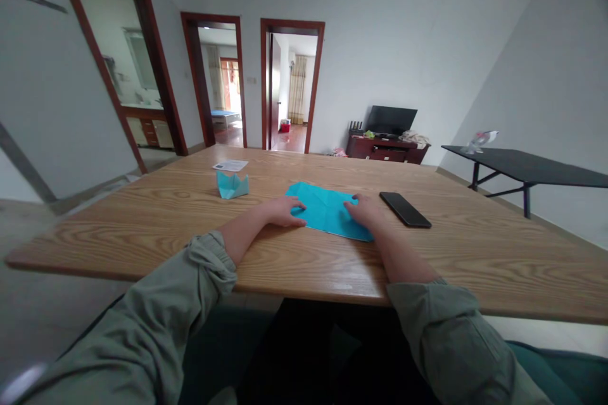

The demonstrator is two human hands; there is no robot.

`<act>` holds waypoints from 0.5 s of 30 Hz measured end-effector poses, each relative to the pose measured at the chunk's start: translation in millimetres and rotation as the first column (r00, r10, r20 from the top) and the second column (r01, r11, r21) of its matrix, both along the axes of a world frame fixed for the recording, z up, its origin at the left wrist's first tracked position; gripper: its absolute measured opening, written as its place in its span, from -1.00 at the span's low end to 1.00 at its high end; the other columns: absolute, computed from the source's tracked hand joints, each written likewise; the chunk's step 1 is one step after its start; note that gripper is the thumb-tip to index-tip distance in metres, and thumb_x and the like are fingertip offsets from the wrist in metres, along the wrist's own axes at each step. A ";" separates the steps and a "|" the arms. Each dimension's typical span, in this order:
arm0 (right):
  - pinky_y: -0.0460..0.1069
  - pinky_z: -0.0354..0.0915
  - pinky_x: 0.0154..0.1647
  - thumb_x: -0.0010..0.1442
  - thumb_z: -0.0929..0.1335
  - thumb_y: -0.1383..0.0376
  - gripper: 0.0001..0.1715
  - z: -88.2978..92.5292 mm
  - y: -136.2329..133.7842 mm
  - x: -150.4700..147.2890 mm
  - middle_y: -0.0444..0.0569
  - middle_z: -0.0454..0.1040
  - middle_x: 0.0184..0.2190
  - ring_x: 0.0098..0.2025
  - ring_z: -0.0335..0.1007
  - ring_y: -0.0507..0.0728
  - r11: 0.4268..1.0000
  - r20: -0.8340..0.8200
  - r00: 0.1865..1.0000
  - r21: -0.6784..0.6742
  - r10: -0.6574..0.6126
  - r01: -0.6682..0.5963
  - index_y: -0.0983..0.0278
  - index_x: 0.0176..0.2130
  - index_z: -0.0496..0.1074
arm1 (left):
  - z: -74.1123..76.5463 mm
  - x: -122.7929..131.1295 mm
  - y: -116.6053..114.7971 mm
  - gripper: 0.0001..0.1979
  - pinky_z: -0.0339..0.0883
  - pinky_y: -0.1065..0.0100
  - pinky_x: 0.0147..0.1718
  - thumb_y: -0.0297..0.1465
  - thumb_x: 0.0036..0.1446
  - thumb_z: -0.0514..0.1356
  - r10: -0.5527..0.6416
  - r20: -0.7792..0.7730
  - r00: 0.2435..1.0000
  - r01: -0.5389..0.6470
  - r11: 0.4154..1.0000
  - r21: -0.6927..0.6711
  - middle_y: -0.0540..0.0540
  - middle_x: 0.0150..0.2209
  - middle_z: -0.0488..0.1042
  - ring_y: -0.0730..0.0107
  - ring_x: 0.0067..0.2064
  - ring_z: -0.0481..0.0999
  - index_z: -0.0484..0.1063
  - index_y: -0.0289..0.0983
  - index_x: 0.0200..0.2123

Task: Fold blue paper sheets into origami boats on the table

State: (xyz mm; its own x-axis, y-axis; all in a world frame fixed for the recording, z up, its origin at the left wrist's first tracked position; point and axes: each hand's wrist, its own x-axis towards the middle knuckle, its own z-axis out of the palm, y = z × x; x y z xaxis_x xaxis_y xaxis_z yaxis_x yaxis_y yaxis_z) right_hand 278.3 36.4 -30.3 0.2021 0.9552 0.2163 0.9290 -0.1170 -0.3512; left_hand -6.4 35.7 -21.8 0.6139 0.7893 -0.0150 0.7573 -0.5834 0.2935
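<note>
left hand (284, 211) lies flat and open on the left part of a folded turquoise paper sheet (327, 211), gripping nothing, while right hand (363, 210) rests on its right part, fingers slightly curved, also without a pinch. in the head view, the work in hand is pressing the creased sheet against a light oak tabletop (142, 237), with both palms low and the sheet between them; a small folded turquoise paper piece (232, 185) sits beyond left hand, a white paper slip (230, 166) just behind it, and a black smartphone (405, 209) just beside right hand.
</note>
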 end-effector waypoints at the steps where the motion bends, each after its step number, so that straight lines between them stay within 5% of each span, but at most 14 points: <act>1: 0.10 0.20 0.06 0.14 0.25 0.03 -0.39 1.8 0.2 0.0 0.20 0.39 0.07 0.09 0.31 0.30 1.000 -0.021 1.000 0.015 0.002 -0.002 0.30 0.08 0.37 | -0.4 -0.7 0.8 -0.27 -0.01 0.11 0.23 0.10 -0.01 0.15 -0.014 0.012 1.000 0.013 1.000 0.012 -0.20 0.32 0.08 0.04 0.31 0.10 0.28 -0.12 0.18; 8: 0.07 0.20 0.05 0.13 0.25 0.15 -0.55 14.9 -4.6 -3.2 0.17 0.46 -0.07 0.02 0.34 0.26 0.965 -0.118 0.992 0.253 -0.040 0.069 0.31 -0.06 0.44 | -1.7 -2.3 4.7 -0.33 0.06 0.24 0.20 0.03 -0.01 0.20 -0.077 0.055 0.996 0.075 0.996 0.045 -0.13 0.26 0.20 0.13 0.25 0.20 0.32 -0.15 0.14; 15: 0.06 0.17 0.08 0.11 0.25 0.17 -0.57 19.0 -9.3 -4.3 0.15 0.45 -0.05 0.02 0.32 0.25 0.950 -0.153 0.988 0.306 -0.015 0.062 0.31 -0.08 0.44 | -3.7 -1.2 6.6 -0.34 0.10 0.24 0.17 0.00 -0.07 0.25 -0.058 0.119 0.991 0.055 0.998 0.033 -0.10 0.21 0.28 0.13 0.21 0.26 0.35 -0.13 0.10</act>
